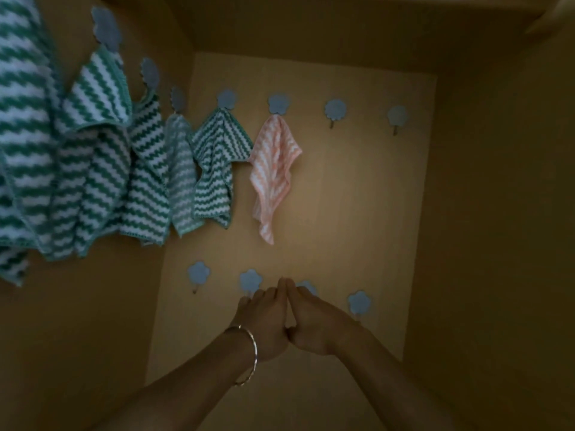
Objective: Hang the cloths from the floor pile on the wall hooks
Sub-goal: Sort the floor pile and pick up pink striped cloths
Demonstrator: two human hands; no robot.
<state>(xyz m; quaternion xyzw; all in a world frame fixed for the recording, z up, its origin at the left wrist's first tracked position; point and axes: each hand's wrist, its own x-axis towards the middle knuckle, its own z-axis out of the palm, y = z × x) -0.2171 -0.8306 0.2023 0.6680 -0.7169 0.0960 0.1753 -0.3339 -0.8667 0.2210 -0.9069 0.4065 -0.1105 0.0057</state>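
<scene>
Several green-and-white zigzag cloths (214,169) hang from blue flower-shaped hooks along the left wall and the back wall. One pink-and-white cloth (272,169) hangs from the hook (278,104) beside them. Two bare hooks (335,110) follow to its right in the upper row. My left hand (264,318), with a bangle on its wrist, and my right hand (314,321) are raised side by side at the lower row of hooks. Their fingertips touch each other in front of a partly hidden hook (308,287). I see no cloth in either hand. The floor pile is out of view.
The lower row has bare hooks at the left (198,273), beside my left hand (250,279) and to the right (359,301). Yellow-brown walls close in on the left and right. The scene is dim.
</scene>
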